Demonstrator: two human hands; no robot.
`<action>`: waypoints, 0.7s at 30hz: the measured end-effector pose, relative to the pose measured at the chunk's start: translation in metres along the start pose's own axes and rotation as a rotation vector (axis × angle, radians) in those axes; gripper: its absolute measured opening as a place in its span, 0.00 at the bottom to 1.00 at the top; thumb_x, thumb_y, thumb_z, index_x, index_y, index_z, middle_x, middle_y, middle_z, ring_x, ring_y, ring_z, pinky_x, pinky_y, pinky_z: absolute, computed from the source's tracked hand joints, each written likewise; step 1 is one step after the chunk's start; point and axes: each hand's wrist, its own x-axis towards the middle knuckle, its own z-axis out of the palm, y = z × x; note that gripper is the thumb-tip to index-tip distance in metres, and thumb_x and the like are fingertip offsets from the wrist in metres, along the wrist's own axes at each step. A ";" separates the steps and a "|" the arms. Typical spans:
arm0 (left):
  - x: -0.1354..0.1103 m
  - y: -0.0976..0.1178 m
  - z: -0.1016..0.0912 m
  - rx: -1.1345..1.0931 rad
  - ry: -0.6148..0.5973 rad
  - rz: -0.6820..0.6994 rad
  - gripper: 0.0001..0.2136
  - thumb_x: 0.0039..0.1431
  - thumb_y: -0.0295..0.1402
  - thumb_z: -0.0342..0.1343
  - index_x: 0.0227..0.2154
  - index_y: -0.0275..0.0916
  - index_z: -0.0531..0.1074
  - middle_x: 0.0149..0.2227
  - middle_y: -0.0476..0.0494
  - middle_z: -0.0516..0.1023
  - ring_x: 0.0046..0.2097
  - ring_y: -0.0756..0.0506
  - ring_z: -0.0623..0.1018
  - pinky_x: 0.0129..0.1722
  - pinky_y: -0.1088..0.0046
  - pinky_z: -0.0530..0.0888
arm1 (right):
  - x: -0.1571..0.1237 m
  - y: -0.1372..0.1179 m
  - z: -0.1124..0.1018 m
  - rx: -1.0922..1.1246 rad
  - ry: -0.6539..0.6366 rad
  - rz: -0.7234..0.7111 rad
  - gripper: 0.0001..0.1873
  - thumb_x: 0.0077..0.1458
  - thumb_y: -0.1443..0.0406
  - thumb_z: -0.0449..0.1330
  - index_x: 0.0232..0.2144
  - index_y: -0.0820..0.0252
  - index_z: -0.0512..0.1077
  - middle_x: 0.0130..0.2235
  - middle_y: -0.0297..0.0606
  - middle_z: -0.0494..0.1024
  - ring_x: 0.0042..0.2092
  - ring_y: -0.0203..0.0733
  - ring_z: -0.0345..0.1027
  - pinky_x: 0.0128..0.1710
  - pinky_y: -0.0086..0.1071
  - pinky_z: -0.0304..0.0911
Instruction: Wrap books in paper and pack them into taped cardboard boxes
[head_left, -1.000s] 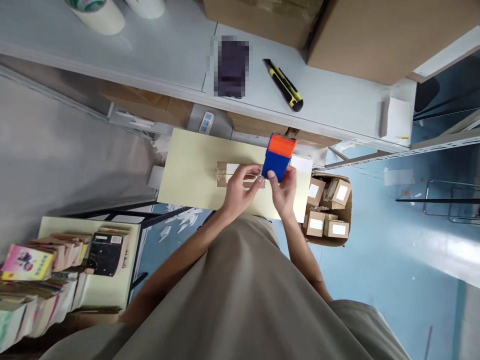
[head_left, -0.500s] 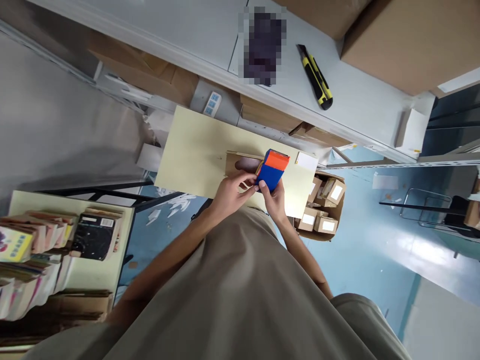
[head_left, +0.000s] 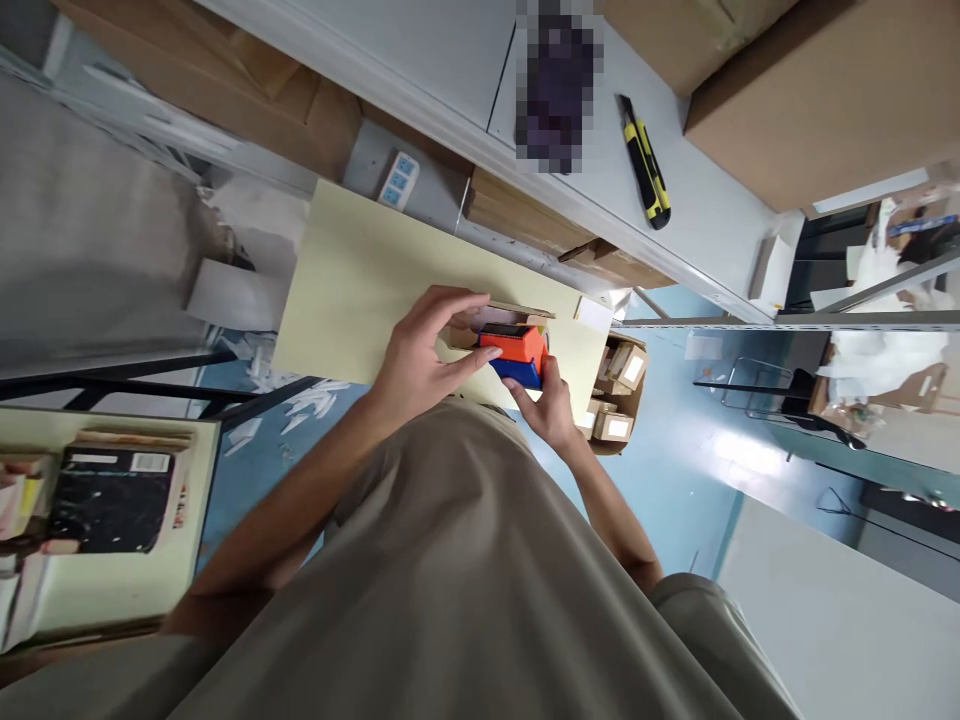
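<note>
A small blue and orange box [head_left: 514,347] is tilted over an open brown cardboard box [head_left: 459,336] on the pale yellow tabletop [head_left: 360,270]. My right hand [head_left: 551,408] grips the blue part from the near right side, thumb in front and fingers behind. My left hand [head_left: 420,350] is spread around the left end of the cardboard box. Its fingertips reach the cardboard's far edge, while the thumb lies at the orange end of the small box. How far the small box sits inside the cardboard is partly hidden.
Above the tabletop runs a grey shelf [head_left: 450,60] bearing a yellow and black utility knife [head_left: 645,165] and a large carton [head_left: 810,100]. A white card [head_left: 594,313] lies at the tabletop's right. Below right stands a carton of small boxes [head_left: 637,400]; books [head_left: 112,495] lie left.
The blue and orange box has tipped and come lower over the cardboard box. My left hand has left its side, moved left and spread its fingers. My right hand still holds it.
</note>
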 end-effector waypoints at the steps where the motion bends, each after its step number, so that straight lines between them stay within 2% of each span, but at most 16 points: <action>1: 0.002 0.001 -0.008 0.047 -0.015 0.052 0.21 0.71 0.46 0.72 0.63 0.51 0.82 0.60 0.42 0.85 0.59 0.36 0.85 0.63 0.51 0.85 | -0.001 -0.004 -0.001 -0.037 0.001 -0.024 0.30 0.68 0.34 0.68 0.52 0.47 0.69 0.40 0.39 0.83 0.37 0.54 0.80 0.41 0.50 0.82; 4: 0.003 0.002 -0.028 0.140 -0.070 0.149 0.16 0.73 0.46 0.71 0.60 0.53 0.84 0.56 0.42 0.87 0.59 0.35 0.85 0.64 0.48 0.84 | -0.003 -0.017 -0.004 -0.129 0.026 -0.103 0.30 0.70 0.35 0.67 0.56 0.48 0.70 0.44 0.44 0.84 0.42 0.58 0.82 0.44 0.53 0.84; 7: 0.001 0.000 -0.045 0.152 -0.117 0.185 0.13 0.75 0.48 0.69 0.56 0.54 0.85 0.52 0.43 0.89 0.55 0.35 0.86 0.62 0.46 0.83 | -0.006 -0.031 -0.004 -0.191 0.033 -0.153 0.31 0.70 0.35 0.68 0.57 0.49 0.71 0.45 0.47 0.84 0.44 0.61 0.83 0.45 0.55 0.85; 11: -0.004 -0.006 -0.063 0.105 -0.138 0.163 0.13 0.76 0.51 0.67 0.54 0.55 0.85 0.51 0.42 0.89 0.52 0.34 0.86 0.60 0.43 0.84 | -0.009 -0.047 0.002 -0.258 0.030 -0.192 0.29 0.70 0.37 0.69 0.57 0.48 0.72 0.41 0.44 0.82 0.42 0.61 0.82 0.43 0.55 0.85; 14: -0.005 -0.012 -0.074 0.046 -0.155 0.139 0.13 0.75 0.52 0.67 0.54 0.55 0.85 0.51 0.41 0.89 0.54 0.34 0.86 0.60 0.44 0.84 | -0.011 -0.055 0.010 -0.301 0.016 -0.200 0.28 0.72 0.38 0.67 0.56 0.48 0.72 0.39 0.43 0.82 0.42 0.60 0.82 0.42 0.53 0.84; 18: -0.003 -0.023 -0.090 -0.067 -0.228 0.066 0.18 0.71 0.57 0.70 0.53 0.53 0.86 0.50 0.41 0.88 0.56 0.34 0.86 0.61 0.50 0.85 | -0.012 -0.064 0.015 -0.357 -0.057 -0.205 0.25 0.72 0.40 0.67 0.56 0.49 0.73 0.41 0.44 0.84 0.41 0.59 0.82 0.41 0.50 0.83; 21: 0.001 -0.038 -0.098 -0.183 -0.363 -0.133 0.22 0.68 0.61 0.70 0.50 0.48 0.88 0.48 0.41 0.87 0.52 0.35 0.86 0.55 0.55 0.86 | -0.010 -0.080 0.012 -0.421 -0.155 -0.171 0.28 0.68 0.41 0.70 0.57 0.50 0.74 0.42 0.44 0.86 0.40 0.57 0.82 0.41 0.47 0.80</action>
